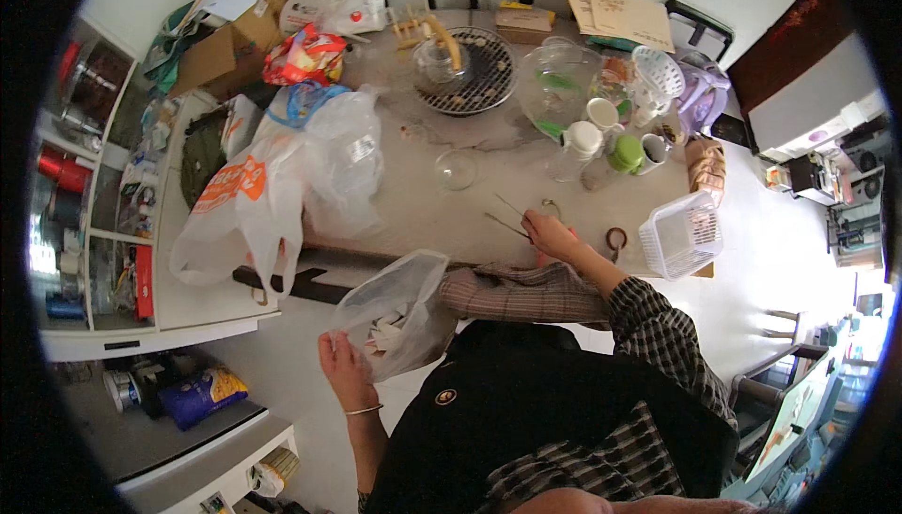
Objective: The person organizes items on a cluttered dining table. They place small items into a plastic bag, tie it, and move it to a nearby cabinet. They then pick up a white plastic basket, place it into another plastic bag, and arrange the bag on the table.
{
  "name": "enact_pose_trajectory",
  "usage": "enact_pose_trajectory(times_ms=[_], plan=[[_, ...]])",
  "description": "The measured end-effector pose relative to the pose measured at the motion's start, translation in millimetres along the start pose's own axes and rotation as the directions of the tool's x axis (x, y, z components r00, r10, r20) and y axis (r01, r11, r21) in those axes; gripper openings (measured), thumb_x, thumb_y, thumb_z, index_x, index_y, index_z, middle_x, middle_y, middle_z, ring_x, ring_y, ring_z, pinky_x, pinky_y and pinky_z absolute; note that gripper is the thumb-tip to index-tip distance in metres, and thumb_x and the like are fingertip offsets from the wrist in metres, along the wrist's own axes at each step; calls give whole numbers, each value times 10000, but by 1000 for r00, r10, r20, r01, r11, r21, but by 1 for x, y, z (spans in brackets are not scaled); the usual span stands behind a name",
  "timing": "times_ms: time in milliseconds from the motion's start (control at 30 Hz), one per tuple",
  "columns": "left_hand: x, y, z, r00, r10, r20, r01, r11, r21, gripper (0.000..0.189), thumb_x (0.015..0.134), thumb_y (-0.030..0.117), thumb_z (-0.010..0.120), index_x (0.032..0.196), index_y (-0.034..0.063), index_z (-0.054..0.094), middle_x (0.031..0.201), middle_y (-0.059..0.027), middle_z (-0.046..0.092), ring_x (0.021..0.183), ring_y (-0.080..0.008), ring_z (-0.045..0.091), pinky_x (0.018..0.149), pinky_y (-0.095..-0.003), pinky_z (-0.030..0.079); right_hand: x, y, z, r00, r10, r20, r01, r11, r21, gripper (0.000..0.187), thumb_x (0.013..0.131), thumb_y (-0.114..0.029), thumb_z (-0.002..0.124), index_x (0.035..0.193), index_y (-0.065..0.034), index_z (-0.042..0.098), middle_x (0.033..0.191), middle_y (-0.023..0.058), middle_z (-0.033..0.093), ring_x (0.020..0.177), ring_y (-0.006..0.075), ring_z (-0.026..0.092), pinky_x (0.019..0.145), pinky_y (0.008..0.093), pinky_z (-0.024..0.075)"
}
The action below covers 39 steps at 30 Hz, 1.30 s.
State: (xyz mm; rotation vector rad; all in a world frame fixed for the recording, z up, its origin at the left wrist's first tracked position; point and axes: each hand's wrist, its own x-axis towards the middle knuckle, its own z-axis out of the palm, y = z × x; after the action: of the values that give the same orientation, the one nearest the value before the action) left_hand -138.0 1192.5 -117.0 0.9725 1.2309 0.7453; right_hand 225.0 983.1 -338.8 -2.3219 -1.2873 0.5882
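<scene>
My left hand [347,367] pinches the rim of a translucent plastic bag [416,281], which hangs below the table's front edge with crumpled pale scraps [387,331] inside. Over the table's front part, my right hand [553,235] is closed on a thin two-pronged tool [509,225]. Its prongs point left and stand apart; bits of red show by the hand, but the grip hides how the tool is made. Just beyond the hand lies a small ring-shaped thing [551,207]. A dark brown ring-shaped thing [616,239] rests to its right.
A white plastic basket [680,235] stands at the table's right corner. Mugs, including a green-topped one [626,154], crowd the right side. A glass teapot [440,66] sits on a round slatted tray [486,77]. Plastic bags [232,211] cover the left; a small clear dish [456,170] lies mid-table.
</scene>
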Motion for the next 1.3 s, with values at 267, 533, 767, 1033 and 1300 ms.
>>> enact_pose_trajectory(times_ms=[267,533,767,1033,1300], plan=[[11,-15,16,999,12,48,-9,998,-54,83,976,157,535,913,128,490,728,86,424,598,4,371,496,-182,303,-63,68,-82,910,414,1,-409,901,145,412,961,-343,527,1217,-20,540,1010,240,651,945,383,631,868,432,491],[14,-14,25,999,42,7,-42,999,16,77,977,150,531,919,123,487,752,78,436,613,-9,373,525,-191,333,-22,23,-60,958,-125,-256,89,985,-148,496,914,-310,600,1289,-9,480,1162,231,600,963,371,642,869,453,506],[6,-8,31,999,32,7,-32,999,-30,86,978,149,532,926,117,471,750,68,433,602,-8,372,509,-192,328,157,-35,3,985,171,-10,-167,971,169,514,871,-354,640,1207,17,527,1118,244,628,958,334,657,812,426,535],[6,-11,28,998,15,-54,-15,1000,-4,97,982,143,523,907,116,468,750,73,430,611,-5,376,503,-183,312,217,-79,44,892,-451,-3,423,839,-342,278,786,-211,671,856,47,596,870,230,669,710,284,695,573,359,564],[8,-4,38,999,-29,-31,29,1000,8,87,977,157,529,916,120,478,776,70,462,651,-12,419,530,-190,346,247,-157,49,940,289,179,-314,535,785,293,907,-177,510,981,102,563,786,231,673,601,317,690,534,383,574]])
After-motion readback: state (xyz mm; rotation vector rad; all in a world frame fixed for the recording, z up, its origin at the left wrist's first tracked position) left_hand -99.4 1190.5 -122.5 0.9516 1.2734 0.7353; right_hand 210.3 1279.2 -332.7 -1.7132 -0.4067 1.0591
